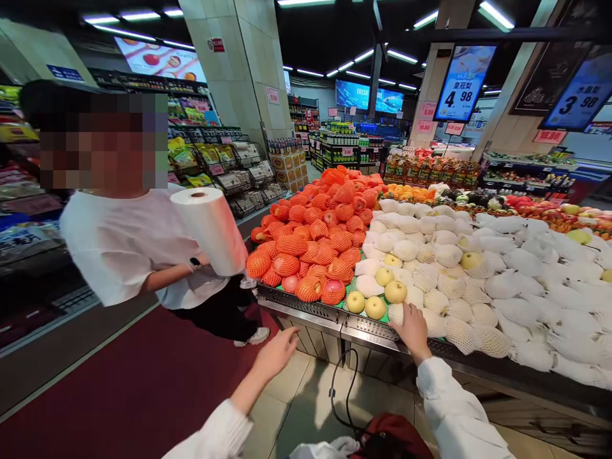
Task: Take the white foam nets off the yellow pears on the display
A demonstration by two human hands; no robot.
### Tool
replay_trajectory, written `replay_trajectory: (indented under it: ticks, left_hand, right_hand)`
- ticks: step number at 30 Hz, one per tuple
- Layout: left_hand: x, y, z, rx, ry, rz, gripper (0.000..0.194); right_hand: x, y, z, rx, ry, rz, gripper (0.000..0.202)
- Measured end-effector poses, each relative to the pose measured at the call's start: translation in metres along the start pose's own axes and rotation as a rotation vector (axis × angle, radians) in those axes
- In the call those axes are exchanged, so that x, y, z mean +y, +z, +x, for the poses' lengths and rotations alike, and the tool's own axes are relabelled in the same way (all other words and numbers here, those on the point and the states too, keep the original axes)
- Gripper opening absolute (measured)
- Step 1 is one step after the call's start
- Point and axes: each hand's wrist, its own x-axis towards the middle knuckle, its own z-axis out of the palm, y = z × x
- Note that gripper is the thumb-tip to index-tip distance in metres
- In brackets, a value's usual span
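1. White sleeves (461, 408), soft and creased, enter from the lower edge; between them lie a dark red bundle (399, 433) and a looped black cable (332, 408).
2. Left hand (277, 352): raised over pale floor tiles (287, 376), near the display stand (303, 309); open and unladen, its fingers loosely extended toward the stand.
3. Right hand (414, 328): back upward at the front rim, fingers bent over a netted fruit (396, 313); whether they grip it or merely rest on it cannot be told.
4. Position of the netted fruit: at the stand's front edge, just right of the bare yellow pears (375, 308). Its visible part is rounded and wrapped in pale foam mesh; the hand covers the remainder, so its long axis and pointing direction cannot be read.
5. Bare yellow pears: smooth-skinned and nearly spherical.
6. White foam sleeves (488, 338): ribbed mesh; the marked example is elongated, its long axis roughly following the stand's front edge.
7. Orange-red netted fruit (310, 245): heaped, rounded forms in coarse mesh, left of the pale ones.
8. Another person (119, 236), in a white T-shirt, stands left of the stand beside a plastic roll (213, 233): a glossy, translucent cylinder, its long axis steep, its upper end leaning left.
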Motion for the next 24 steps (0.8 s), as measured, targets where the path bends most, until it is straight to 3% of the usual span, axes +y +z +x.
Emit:
replay_trajectory:
  ticks: [3, 6, 8, 10, 15, 18, 21, 24]
  left_hand:
    - [0.082, 0.069, 0.050, -0.144, 0.369, -0.091, 0.040]
    - [0.166, 0.131, 0.095, -0.086, 0.520, -0.066, 0.056]
    - [0.205, 0.156, 0.119, -0.054, 0.523, 0.029, 0.069]
    - [0.225, 0.166, 0.140, -0.079, 0.550, 0.159, 0.076]
    - [0.228, 0.157, 0.177, -0.182, 0.648, 0.289, 0.066]
    - [0.217, 0.150, 0.183, -0.173, 0.644, 0.262, 0.077]
    - [0.203, 0.146, 0.179, -0.021, 0.589, 0.054, 0.084]
    - [0.190, 0.139, 0.170, 0.254, 0.480, -0.233, 0.081]
  right_hand:
    - [0.002, -0.002, 0.007, -0.016, -0.019, -0.034, 0.070]
    - [0.005, 0.002, 0.012, -0.003, -0.048, -0.056, 0.067]
    - [0.006, 0.008, 0.014, 0.009, -0.065, -0.083, 0.065]
    - [0.007, 0.014, 0.016, 0.021, -0.080, -0.106, 0.063]
    - [0.010, 0.016, 0.021, 0.033, -0.147, -0.117, 0.063]
    - [0.008, 0.008, 0.027, -0.023, -0.142, -0.109, 0.066]
    - [0.003, -0.001, 0.033, -0.088, -0.103, -0.082, 0.065]
    - [0.003, -0.008, 0.039, -0.132, -0.072, -0.008, 0.058]
